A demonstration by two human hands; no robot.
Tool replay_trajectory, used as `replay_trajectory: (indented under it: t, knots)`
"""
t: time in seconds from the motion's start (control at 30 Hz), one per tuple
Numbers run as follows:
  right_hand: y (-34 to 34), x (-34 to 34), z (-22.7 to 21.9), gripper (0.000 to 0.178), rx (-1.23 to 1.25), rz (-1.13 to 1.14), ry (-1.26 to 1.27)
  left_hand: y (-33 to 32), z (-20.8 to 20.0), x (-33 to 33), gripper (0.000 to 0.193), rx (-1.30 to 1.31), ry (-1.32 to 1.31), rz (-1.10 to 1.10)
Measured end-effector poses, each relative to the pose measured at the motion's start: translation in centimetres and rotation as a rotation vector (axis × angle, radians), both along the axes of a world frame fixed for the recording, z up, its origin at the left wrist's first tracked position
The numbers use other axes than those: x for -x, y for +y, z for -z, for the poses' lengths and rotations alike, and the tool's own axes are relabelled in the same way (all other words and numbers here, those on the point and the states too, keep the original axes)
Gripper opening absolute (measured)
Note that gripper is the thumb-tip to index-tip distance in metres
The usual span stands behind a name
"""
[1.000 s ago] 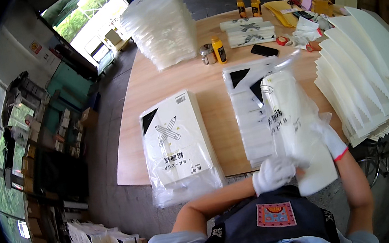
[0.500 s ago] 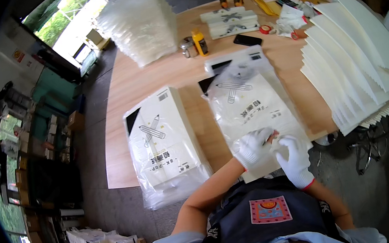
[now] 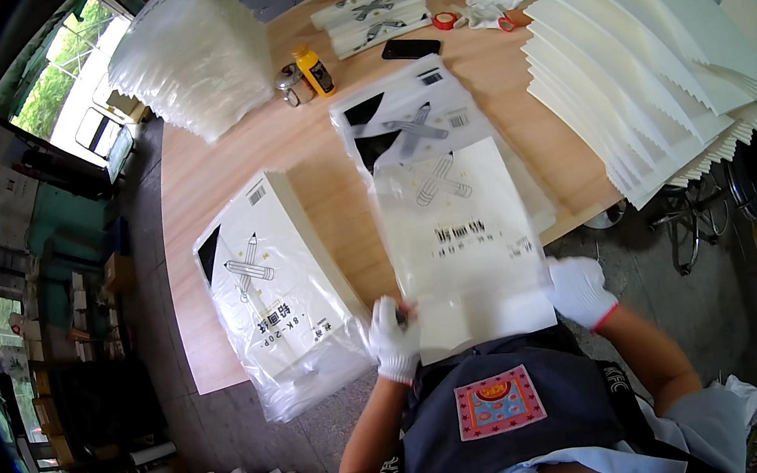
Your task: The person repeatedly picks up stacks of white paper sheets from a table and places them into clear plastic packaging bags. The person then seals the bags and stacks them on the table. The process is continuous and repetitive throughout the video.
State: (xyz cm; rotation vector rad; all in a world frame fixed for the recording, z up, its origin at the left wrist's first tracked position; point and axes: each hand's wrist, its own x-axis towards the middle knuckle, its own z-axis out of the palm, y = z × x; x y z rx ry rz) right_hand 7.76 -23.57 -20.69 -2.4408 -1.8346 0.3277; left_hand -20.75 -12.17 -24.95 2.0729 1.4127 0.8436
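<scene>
Both my hands wear white gloves. A clear printed plastic bag lies in front of me with white paper sheets inside it, their near end sticking out toward my apron. My left hand is closed at the left edge of the bag's near end, with bare fingertips showing. At the opposite edge, my right hand is closed on the bag's side, its fingertips partly hidden. Beneath lie further flat printed bags. To the left lies a stack of filled paper packs in clear plastic.
A tall pile of clear plastic packs stands at the far left of the wooden table. Fanned white sheets cover the right side. Farther back are a yellow bottle, a glass jar, a phone and rolled bags.
My hands have moved apart, from together over the sheets to either side of the bag. The sheets and bag now lie straighter and flatter. The whole view has shifted.
</scene>
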Motion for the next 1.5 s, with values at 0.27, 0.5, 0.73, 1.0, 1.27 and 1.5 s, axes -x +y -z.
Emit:
replay_trajectory:
  t: [0.27, 0.5, 0.73, 1.0, 1.27, 1.5]
  knots:
    - [-6.7, 2.2, -0.5, 0.029, 0.173, -0.088, 0.299, -6.1, -1.2, 3.6, 0.02, 0.432, -0.287, 0.189]
    - [-3.1, -0.4, -2.8, 0.044, 0.188, -0.074, 0.955, -1.0, 1.7, 0.6, 0.031, 0.017, -0.405, -0.049]
    - [1.7, -0.1, 12.0, 0.031, -0.105, 0.58, 1.782, -0.1, 0.3, -0.3, 0.029, 0.054, -0.341, -0.155]
    - [5.6, 1.3, 10.1, 0.038, -0.261, 0.713, 1.764, -6.2, 5.2, 7.0, 0.009, 0.566, -0.313, -0.216]
    - [7.5, 3.7, 7.0, 0.041, -0.231, 0.609, 1.243, -4.1, -1.1, -8.4, 0.027, 1.227, -0.678, 0.215]
    - [1.9, -2.1, 7.9, 0.023, -0.035, 0.352, 1.519, -2.9, -7.0, -5.5, 0.016, 1.009, -0.489, 0.678]
